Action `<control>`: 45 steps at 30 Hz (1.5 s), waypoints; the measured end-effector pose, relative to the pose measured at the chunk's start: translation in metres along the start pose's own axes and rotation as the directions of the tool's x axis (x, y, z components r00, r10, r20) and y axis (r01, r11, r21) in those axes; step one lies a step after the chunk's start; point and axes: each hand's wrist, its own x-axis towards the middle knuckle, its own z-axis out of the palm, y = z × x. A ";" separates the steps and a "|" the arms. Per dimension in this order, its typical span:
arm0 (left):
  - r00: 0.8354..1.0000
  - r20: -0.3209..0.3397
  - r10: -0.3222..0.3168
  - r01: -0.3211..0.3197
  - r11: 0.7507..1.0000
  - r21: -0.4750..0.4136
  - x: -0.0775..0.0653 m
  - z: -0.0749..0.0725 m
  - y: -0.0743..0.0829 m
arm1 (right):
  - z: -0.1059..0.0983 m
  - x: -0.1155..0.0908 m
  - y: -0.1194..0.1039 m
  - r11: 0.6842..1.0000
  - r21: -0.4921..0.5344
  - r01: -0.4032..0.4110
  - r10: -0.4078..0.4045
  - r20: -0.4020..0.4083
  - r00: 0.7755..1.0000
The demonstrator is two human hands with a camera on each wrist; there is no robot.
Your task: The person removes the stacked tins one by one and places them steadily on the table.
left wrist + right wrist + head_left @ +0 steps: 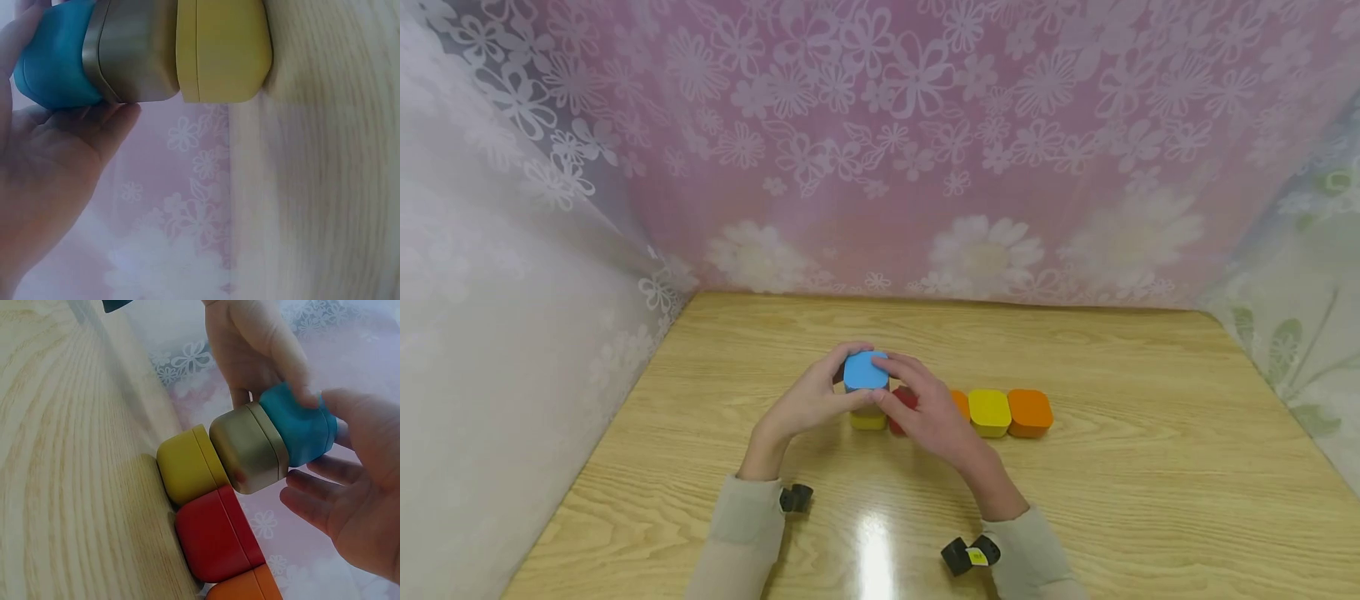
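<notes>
Nearest are two pale sleeves (1030,550), each with a small black device (796,498) at the wrist. Beyond them, both hands meet around the blue box (865,369). The fingers of the left hand (808,400) are grasping this box from its left side; the fingers of the right hand (934,417) are grasping it also, from the right, with one fingertip lying on its top. The blue box is at the top of a stack: it touches the gold box (247,450) under it, which is on the bottom yellow box (187,465). This last one stands on the worktop (1150,483). To its right a row continues: the red box (215,540), partly hidden by the right hand, then an orange box (960,404), another yellow box (988,411) and an outer orange box (1030,411). Farthest hangs a pink flowered cloth (962,167), behind the worktop.
</notes>
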 end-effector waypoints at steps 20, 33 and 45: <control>1.000 0.025 0.018 -0.021 0.995 0.096 0.004 0.002 -0.010 | 0.010 0.008 0.003 0.999 -0.045 -0.007 0.005 -0.046 0.999; 1.000 0.022 0.006 -0.006 0.999 0.039 0.004 0.003 -0.011 | 0.015 0.011 0.003 0.991 0.121 -0.051 0.056 -0.044 0.997; 1.000 0.030 0.005 -0.006 0.999 0.039 0.000 0.003 0.005 | 0.012 0.010 0.002 0.992 0.111 -0.064 0.069 -0.043 0.997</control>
